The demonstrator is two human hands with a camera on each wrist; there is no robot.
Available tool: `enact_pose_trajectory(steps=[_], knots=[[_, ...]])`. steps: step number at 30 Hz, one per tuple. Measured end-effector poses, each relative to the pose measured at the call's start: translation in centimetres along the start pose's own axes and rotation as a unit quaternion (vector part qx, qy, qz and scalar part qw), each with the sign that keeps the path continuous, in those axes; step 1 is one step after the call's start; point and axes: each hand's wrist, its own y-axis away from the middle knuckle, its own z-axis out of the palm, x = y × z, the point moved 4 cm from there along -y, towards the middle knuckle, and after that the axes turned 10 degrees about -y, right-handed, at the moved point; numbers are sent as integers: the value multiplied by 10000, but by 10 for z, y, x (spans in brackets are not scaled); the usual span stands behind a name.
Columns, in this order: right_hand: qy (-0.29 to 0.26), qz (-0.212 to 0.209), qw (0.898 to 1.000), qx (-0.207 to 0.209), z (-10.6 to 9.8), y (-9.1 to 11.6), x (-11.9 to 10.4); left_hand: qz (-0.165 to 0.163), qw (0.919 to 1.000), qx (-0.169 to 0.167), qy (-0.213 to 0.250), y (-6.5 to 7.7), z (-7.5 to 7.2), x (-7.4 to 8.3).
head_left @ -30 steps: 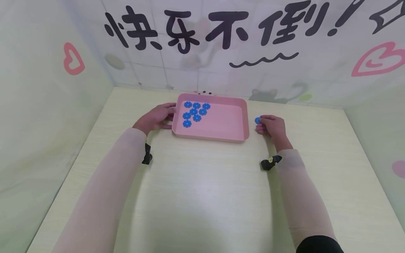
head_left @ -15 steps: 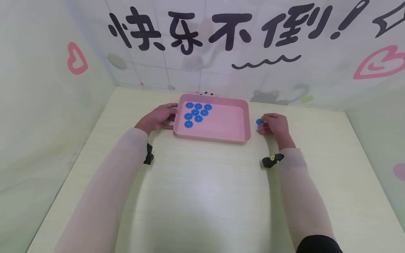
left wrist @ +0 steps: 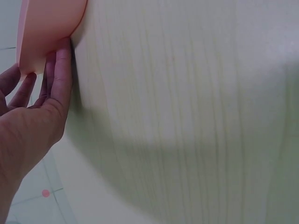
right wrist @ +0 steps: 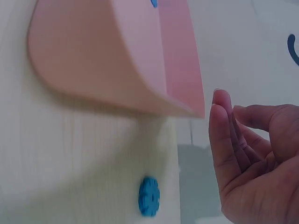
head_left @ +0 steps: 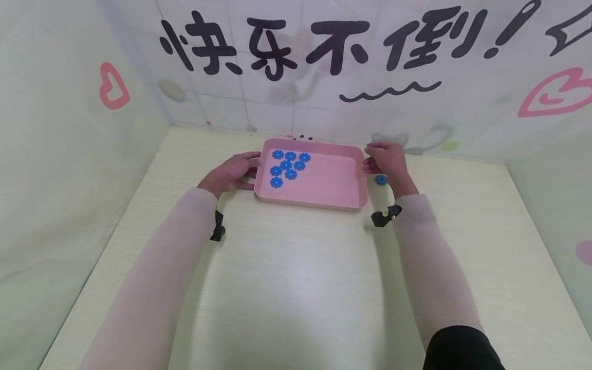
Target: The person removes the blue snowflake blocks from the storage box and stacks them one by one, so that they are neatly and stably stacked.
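Observation:
Next to the far right corner of the pink tray (head_left: 319,187) is my right hand (head_left: 387,158), holding nothing. In the right wrist view its thumb and fingertips come close together, and the hand (right wrist: 257,158) looks just apart from the tray's rim (right wrist: 187,109). A blue flower-shaped disc (head_left: 381,180) lies on the table right of the tray, below that hand. At the tray's left end, the fairly straight fingers of my left hand (head_left: 229,172) touch the outer wall, as the left wrist view also shows. Several similar blue discs (head_left: 285,165) lie flat in the tray's left part.
A pale wood-grain table (head_left: 296,277) bears the tray near its back edge. Behind it stands a printed cloth backdrop (head_left: 324,103) with black characters, and cloth walls close both sides. Each wrist wears a small black camera (head_left: 381,218).
My right hand has let go of the blue disc, which now lies on the table, and has moved away and left to the tray's right end. The left hand stays at the tray.

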Motion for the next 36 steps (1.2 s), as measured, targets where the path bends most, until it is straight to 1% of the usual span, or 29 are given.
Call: enact_pose_trajectory(steps=[1, 6, 10, 16, 19, 24, 26, 29, 33, 36], knots=[[33, -49, 10000, -8, 5, 1, -2, 36, 10000, 16, -3, -2, -1, -2], [34, -217, 9995, -210, 31, -5, -4, 123, 9999, 16, -83, 0, -1, -3], [138, -117, 9992, -362, 50, -8, -4, 129, 9999, 35, -111, 1, 0, -3], [411, -134, 9960, -780, 74, -11, -4, 95, 9999, 60, -125, 0, -1, -3], [578, -45, 9944, -883, 84, -12, -2, 81, 9999, 63, -106, -1, -1, -3], [901, 223, 9920, -850, 100, -11, 3, 55, 9998, 97, -143, -3, -2, -4], [855, 288, 9921, -870, 104, -11, 4, 43, 9998, 112, -168, -3, -3, -5], [621, 290, 9917, -1085, 111, -11, 7, 37, 9998, 109, -172, -2, -3, -5], [210, 186, 9886, -1478, 118, -11, 12, 78, 9998, 72, -171, 0, -3, -4], [62, 52, 9868, -1617, 122, -11, 15, 108, 9998, 33, -166, 2, -2, -3]])
